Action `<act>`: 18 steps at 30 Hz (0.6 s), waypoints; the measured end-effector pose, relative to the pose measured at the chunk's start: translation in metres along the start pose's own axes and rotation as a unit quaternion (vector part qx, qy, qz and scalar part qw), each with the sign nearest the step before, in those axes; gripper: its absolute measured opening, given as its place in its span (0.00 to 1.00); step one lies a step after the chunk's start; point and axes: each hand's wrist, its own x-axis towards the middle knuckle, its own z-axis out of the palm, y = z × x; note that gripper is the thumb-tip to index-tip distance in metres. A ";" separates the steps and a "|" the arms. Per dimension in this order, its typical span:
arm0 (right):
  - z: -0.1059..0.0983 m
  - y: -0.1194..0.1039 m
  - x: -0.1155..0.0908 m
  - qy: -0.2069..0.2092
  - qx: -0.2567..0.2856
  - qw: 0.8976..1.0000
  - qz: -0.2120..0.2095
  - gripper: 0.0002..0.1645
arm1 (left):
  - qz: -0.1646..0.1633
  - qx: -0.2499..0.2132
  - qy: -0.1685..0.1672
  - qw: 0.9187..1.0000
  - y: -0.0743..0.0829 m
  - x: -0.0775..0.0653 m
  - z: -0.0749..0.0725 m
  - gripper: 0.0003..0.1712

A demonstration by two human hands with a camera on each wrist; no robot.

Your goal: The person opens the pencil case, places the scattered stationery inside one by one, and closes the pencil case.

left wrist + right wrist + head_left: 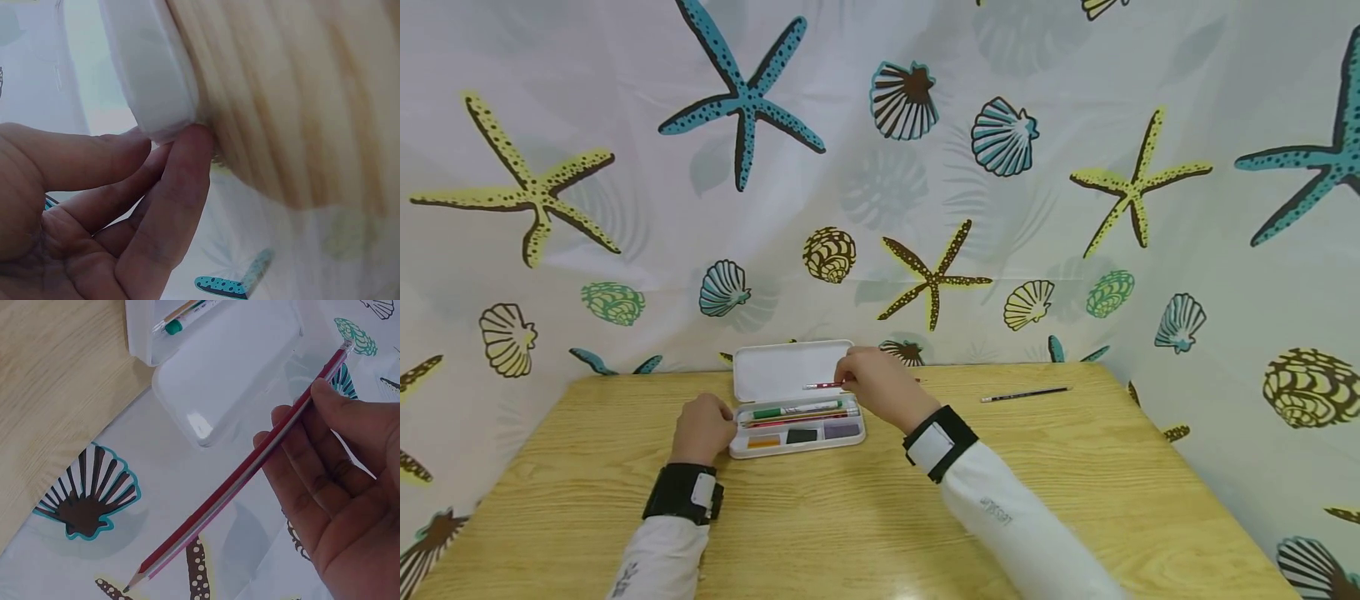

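A white pencil case (799,451) stands open on the table, its lid (786,371) tipped back toward the cloth. My left hand (702,427) pinches its left end; in the left wrist view the thumb (94,159) and a fingertip meet at the case's corner. Above the case, my right hand (887,385) grips a red striped pencil (234,478) between thumb and fingers, its sharpened tip pointing away from the palm. Inside the case lie a green-and-white marker (797,410), several pencils, and an orange, a black and a purple block in small compartments.
A dark pencil (1026,395) lies on the wooden table (865,533) to the right of the case, near the back edge. A white cloth (1037,242) printed with starfish and shells hangs behind the table and along both sides.
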 end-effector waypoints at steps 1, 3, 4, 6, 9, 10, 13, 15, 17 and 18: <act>0.002 -0.002 0.002 -0.002 -0.002 1.000 -0.006 0.05 | -0.001 0.000 0.000 1.000 0.000 0.000 0.000 0.08; 0.006 -0.007 0.004 -0.007 -0.006 1.000 -0.014 0.05 | -0.003 0.000 0.000 1.000 -0.001 0.000 0.000 0.08; 0.008 -0.009 0.006 -0.010 -0.008 1.000 -0.017 0.05 | -0.004 0.000 0.000 1.000 -0.001 0.000 0.000 0.08; 0.012 -0.014 0.008 -0.012 -0.011 1.000 -0.022 0.05 | -0.005 0.001 0.000 1.000 -0.001 0.000 0.000 0.08; 0.016 -0.019 0.013 -0.013 -0.014 1.000 -0.017 0.05 | -0.004 0.001 -0.001 1.000 0.000 0.001 0.000 0.08; 0.017 -0.021 0.014 -0.015 -0.013 1.000 -0.014 0.05 | -0.004 0.001 -0.001 1.000 0.000 0.000 0.000 0.09; 0.022 -0.025 0.019 -0.018 -0.011 1.000 -0.008 0.06 | -0.001 -0.005 -0.002 1.000 0.000 0.000 0.000 0.09; 0.025 -0.028 0.022 -0.021 -0.012 1.000 -0.006 0.06 | 0.000 -0.008 -0.003 1.000 0.000 -0.001 0.000 0.08; 0.029 -0.032 0.025 -0.024 -0.014 1.000 -0.005 0.06 | 0.001 -0.008 -0.002 1.000 0.000 -0.001 0.000 0.08; 0.031 -0.034 0.027 -0.025 -0.015 1.000 -0.006 0.06 | 0.002 -0.008 -0.002 1.000 0.000 -0.001 0.000 0.08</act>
